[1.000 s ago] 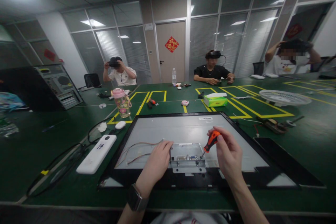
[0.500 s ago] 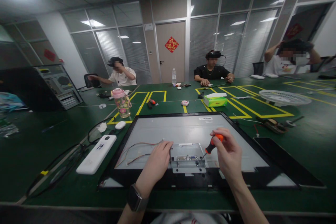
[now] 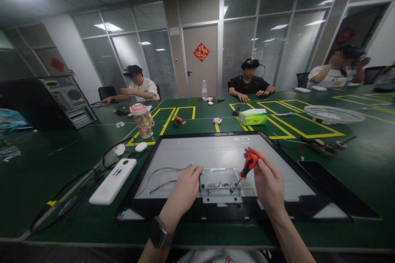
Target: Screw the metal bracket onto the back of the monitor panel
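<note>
A display panel [image 3: 197,148] with a black frame lies back side up before me. On its near part sits a metal bracket [image 3: 221,174] with a row of connector ports along its near wall. My left hand [image 3: 187,187] closes on the bracket's left edge, fingers together; the fingertips are partly hidden. In my right hand [image 3: 268,174] is an orange and black screwdriver [image 3: 248,166], pinched by its handle. The screwdriver leans to the right, its tip down at the ports near the bracket's right end. Thin wires [image 3: 163,169] trail over the panel left of the bracket.
Left of the panel lie a white power bank [image 3: 113,181], black cables [image 3: 74,189] and a pink-lidded bottle [image 3: 142,121]. Beyond it stands a green tissue pack [image 3: 253,117]. A dark flat slab [image 3: 338,187] lies on the right. Several people sit across the table.
My right fingers have loosened and shifted on the screwdriver handle, which has turned slightly and moved a little left. My left hand stays put. People across the table have moved their arms.
</note>
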The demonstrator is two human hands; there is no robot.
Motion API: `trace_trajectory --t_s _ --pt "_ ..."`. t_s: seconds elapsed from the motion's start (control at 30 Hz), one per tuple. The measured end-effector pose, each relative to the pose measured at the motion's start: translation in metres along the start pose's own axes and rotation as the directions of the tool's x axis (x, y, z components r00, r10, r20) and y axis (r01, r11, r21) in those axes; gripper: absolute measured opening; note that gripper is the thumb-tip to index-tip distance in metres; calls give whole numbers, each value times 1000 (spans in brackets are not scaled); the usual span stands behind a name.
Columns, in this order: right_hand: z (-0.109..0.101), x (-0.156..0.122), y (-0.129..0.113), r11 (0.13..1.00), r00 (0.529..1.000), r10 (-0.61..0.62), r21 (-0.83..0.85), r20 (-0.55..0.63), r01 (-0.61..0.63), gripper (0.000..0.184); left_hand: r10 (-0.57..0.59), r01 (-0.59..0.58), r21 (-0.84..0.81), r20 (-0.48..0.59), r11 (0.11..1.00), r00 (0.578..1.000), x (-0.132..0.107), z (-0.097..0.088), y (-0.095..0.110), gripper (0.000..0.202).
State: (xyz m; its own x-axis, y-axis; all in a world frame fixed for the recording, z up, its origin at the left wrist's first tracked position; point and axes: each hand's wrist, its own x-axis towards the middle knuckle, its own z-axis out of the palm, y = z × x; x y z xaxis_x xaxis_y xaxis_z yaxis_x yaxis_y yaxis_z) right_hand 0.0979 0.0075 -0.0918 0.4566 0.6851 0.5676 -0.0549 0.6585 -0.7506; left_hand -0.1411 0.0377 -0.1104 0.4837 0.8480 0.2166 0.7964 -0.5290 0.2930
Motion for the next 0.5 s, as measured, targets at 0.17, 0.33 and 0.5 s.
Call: trace_trajectory --t_s 0.17,0.33,0.5 --pt "-2 0 3 999 1000 1 -53 -1 -1 21 10 -10 -14 -40 1000 999 -1 4 -2 47" --pt "0 1 1 1000 1000 6 -29 -18 -6 22 11 -12 -17 -54 1000 998 -1 5 -3 47" --pt "0 0 1 999 999 43 -18 -16 -43 24 5 -5 -5 -35 1000 999 0 5 -2 47"
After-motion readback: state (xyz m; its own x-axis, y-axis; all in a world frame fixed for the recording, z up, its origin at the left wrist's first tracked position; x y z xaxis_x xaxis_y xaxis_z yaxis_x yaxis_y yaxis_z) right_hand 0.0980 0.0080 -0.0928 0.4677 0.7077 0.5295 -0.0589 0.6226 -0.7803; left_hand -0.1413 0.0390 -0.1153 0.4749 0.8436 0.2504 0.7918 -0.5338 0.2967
